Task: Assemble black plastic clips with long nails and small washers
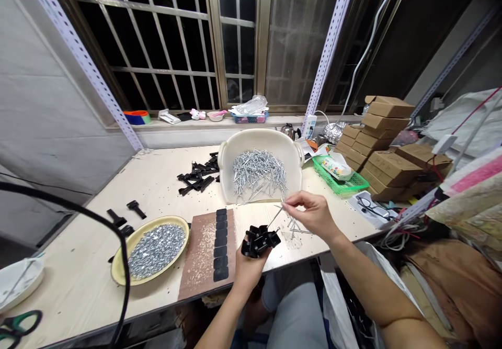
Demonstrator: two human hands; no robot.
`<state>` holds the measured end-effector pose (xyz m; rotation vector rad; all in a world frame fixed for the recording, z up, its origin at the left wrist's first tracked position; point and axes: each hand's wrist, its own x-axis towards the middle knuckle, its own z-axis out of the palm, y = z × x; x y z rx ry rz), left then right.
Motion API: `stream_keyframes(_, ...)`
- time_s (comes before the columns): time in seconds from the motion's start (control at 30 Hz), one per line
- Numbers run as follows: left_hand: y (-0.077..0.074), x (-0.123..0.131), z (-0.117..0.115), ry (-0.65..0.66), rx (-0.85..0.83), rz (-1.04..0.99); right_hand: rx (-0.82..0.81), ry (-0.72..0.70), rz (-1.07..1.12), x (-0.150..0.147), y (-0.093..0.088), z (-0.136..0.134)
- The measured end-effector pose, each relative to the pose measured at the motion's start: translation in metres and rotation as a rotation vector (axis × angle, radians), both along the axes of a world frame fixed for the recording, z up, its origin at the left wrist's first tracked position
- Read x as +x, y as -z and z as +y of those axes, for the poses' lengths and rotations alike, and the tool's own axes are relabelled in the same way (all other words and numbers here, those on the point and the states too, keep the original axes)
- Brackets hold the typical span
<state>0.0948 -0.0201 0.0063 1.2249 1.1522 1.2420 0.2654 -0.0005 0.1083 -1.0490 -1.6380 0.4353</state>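
My left hand [250,271] is closed around a bunch of black plastic parts [259,243], held above the front edge of the table. My right hand [308,210] pinches the upper end of a long, thin silver screw [275,217]. The screw slants down to the left, its lower end at the black parts; whether it sits in a hole I cannot tell. Behind my hands, a tilted cream plastic basin [229,181] holds a heap of similar long screws [259,168]. A few loose screws [294,226] lie on the table beside my right wrist.
A brown board [200,255] carries a row of black pads [221,239]. Left of it stands a yellow bowl [117,270] of small metal pieces. More black parts [200,173] are piled behind. Scissors [21,323], a green basket [341,184] and stacked cardboard boxes [386,129] flank the table.
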Motion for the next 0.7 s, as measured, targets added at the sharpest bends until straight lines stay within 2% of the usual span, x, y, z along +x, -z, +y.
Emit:
stream_keyframes(0.1,-0.002,0.001,-0.004,0.036,0.035,0.028,-0.047,-0.127,-0.071,-0.016,0.001,-0.009)
stream_keyframes(0.2,-0.003,-0.001,-0.005,0.044,0.030,0.029,-0.088,-0.169,-0.167,-0.007,0.014,-0.005)
stream_keyframes(0.27,-0.004,-0.003,-0.005,0.011,0.010,0.029,-0.150,-0.051,-0.301,0.012,0.029,0.004)
stream_keyframes(0.37,-0.006,-0.005,-0.004,-0.058,-0.016,0.048,-0.397,0.192,-0.747,0.044,0.061,0.015)
stream_keyframes(0.43,-0.009,-0.004,-0.004,-0.080,-0.025,0.057,-0.554,0.243,-0.989,0.057,0.084,0.016)
stream_keyframes(0.53,-0.011,-0.002,-0.004,-0.084,-0.040,0.065,-0.624,0.235,-1.069,0.059,0.106,0.014)
stream_keyframes(0.6,-0.010,-0.001,-0.004,-0.073,-0.037,0.067,-0.622,0.239,-1.084,0.056,0.105,0.012)
stream_keyframes(0.7,-0.006,0.001,-0.005,-0.017,-0.015,0.050,-0.529,0.212,-1.066,0.050,0.077,0.012)
